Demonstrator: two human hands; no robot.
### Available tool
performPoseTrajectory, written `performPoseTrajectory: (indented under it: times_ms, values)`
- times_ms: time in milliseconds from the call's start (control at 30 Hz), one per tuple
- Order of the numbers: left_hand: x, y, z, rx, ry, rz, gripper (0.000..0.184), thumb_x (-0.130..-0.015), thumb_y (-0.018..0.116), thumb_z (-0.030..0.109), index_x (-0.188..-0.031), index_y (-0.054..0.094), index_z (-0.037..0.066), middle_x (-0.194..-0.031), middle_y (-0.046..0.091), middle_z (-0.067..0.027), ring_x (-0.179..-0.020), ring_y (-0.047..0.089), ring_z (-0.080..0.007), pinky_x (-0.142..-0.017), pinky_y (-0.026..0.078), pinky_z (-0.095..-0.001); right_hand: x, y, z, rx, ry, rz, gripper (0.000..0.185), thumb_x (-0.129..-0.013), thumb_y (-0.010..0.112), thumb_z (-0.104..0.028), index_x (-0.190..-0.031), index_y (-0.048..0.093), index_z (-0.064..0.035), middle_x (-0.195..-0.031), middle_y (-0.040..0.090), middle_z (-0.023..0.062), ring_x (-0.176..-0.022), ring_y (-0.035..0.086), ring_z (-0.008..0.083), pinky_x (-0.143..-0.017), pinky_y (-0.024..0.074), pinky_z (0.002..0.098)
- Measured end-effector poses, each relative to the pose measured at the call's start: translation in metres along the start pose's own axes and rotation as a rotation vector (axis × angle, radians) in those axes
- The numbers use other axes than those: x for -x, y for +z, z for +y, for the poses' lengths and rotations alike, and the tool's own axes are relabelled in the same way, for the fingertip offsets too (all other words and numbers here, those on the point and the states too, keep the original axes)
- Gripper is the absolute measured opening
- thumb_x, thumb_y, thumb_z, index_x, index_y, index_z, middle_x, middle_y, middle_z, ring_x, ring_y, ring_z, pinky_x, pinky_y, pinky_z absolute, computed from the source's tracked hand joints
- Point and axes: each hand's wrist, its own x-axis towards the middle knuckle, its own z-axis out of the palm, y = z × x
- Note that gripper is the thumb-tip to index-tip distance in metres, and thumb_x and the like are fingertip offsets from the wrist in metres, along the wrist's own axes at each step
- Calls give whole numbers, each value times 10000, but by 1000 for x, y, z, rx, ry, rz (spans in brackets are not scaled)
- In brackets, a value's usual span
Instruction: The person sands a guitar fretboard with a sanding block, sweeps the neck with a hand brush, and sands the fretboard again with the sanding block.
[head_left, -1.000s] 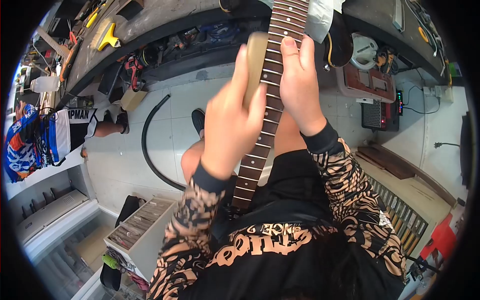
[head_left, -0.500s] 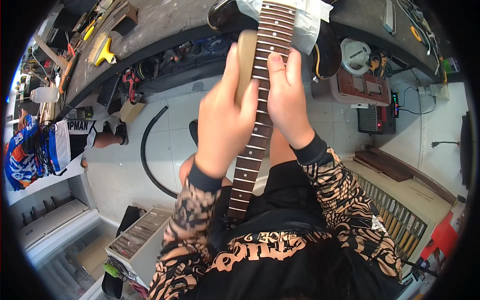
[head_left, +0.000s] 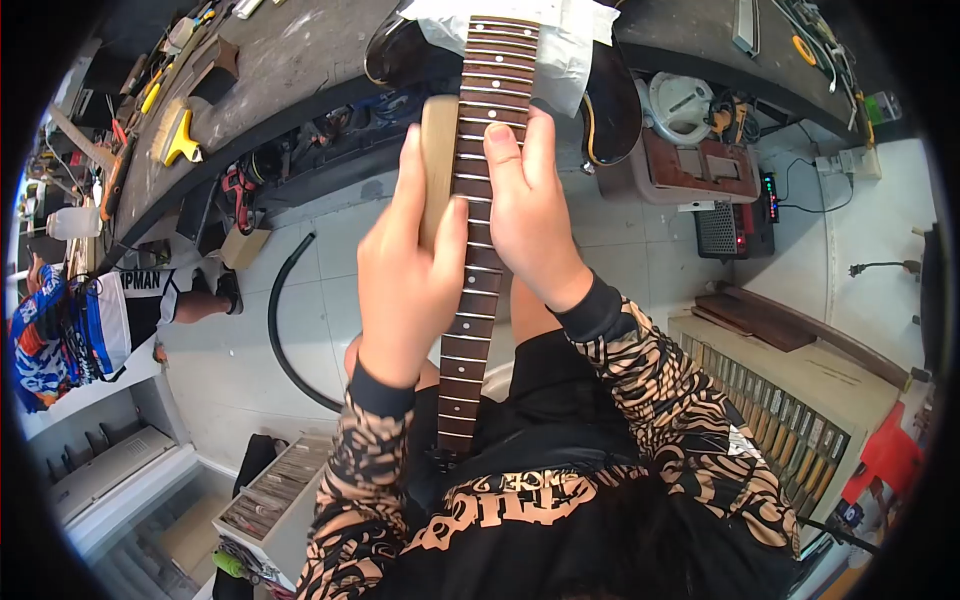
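Observation:
An electric guitar neck (head_left: 482,235) with a dark fretboard, metal frets and dot inlays runs from the bench edge down to my lap. My left hand (head_left: 408,265) grips a pale wooden block (head_left: 438,165) along the neck's left edge, thumb beside the frets. From the right side, my right hand (head_left: 530,205) holds the neck, its thumb resting on the fretboard. At the top, the dark guitar body (head_left: 610,115) lies partly under white paper (head_left: 565,55). The block's underside is hidden.
A workbench (head_left: 310,60) spans the top, with a yellow-handled brush (head_left: 182,138) at left. Below are a red power tool (head_left: 240,190) and a black hose (head_left: 275,330) on the floor. A person in blue (head_left: 60,330) is at far left. An amplifier (head_left: 735,230) stands right.
My left hand has slid the wooden block slightly down along the neck toward me. My right hand keeps its place on the neck. The whole view has shifted.

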Motion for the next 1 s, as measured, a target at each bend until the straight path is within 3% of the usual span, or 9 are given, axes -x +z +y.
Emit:
performPoseTrajectory:
  times_ms: [367, 467, 567, 700, 800, 900, 933, 967, 1000]
  values:
    - [-50, 3, 0, 42, 109, 122, 678, -1058, 739, 145, -1685, 521, 9, -1377, 770, -304, -1179, 811, -424, -958, 638, -430, -2, 0, 2, 25, -8, 1, 343, -1260, 480, -277, -1484, 460, -18, -1294, 688, 100, -1131, 653, 144, -995, 554, 339]
    - [-54, -10, 6, 254, -1, 182, 651, -1065, 770, 154, -1647, 544, -29, -1249, 826, -207, -977, 811, -242, -857, 640, -352, -1, 3, -3, -18, 20, 2, 334, -1259, 484, -273, -1469, 459, -15, -1268, 685, 97, -1099, 648, 139, -976, 556, 342]
    - [-57, -14, 7, 608, -163, 114, 586, -1107, 731, 146, -1622, 520, -37, -975, 729, -39, -756, 628, -30, -665, 509, -193, -2, 0, 0, -74, 46, -4, 342, -1258, 490, -280, -1466, 466, -10, -1271, 684, 89, -1093, 645, 133, -978, 555, 341]
    - [-68, -20, 3, 820, -340, 1, 627, -1101, 730, 193, -1635, 475, -15, -947, 689, -12, -761, 646, -68, -655, 536, -226, -6, -15, -2, -34, 131, -112, 439, -1256, 500, -293, -1601, 422, -32, -1387, 657, 62, -1164, 640, 90, -964, 556, 278]
    - [-77, -12, -7, 769, -249, 0, 626, -1100, 726, 180, -1640, 479, -17, -1013, 697, -13, -849, 663, -66, -681, 547, -238, 4, -27, -28, 105, 189, -127, 479, -1206, 607, -281, -1554, 470, 18, -1270, 755, 124, -1082, 723, 151, -911, 583, 352]
    - [-83, -4, -14, 584, -124, 0, 619, -1112, 709, 134, -1670, 493, -27, -1202, 730, -59, -1010, 674, -79, -812, 567, -253, 8, -50, -79, 811, 174, -233, 339, -1151, 673, -228, -1401, 652, 0, -1038, 806, 116, -869, 770, 204, -783, 590, 369]
    - [-85, 3, -17, 476, -45, 42, 623, -1112, 708, 122, -1675, 492, -35, -1268, 739, -87, -1060, 683, -92, -858, 578, -262, 5, -55, -75, 751, 67, -160, 175, -1118, 694, -163, -1207, 761, -28, -856, 773, 109, -700, 737, 277, -693, 568, 392]
    - [-86, 5, -11, 419, -59, 45, 625, -1098, 720, 111, -1667, 512, -41, -1385, 751, -143, -1165, 712, -140, -970, 596, -308, -1, -53, -87, 733, -9, -135, 151, -1113, 698, -145, -1185, 769, -33, -890, 778, 121, -719, 740, 282, -693, 564, 398]
    - [-88, 8, -11, 362, -38, 57, 626, -1080, 724, 137, -1655, 530, -14, -1340, 771, -188, -1132, 753, -223, -962, 611, -353, -9, -51, -99, 715, -85, -110, 129, -1108, 701, -127, -1162, 777, -38, -923, 783, 133, -737, 743, 288, -693, 559, 404]
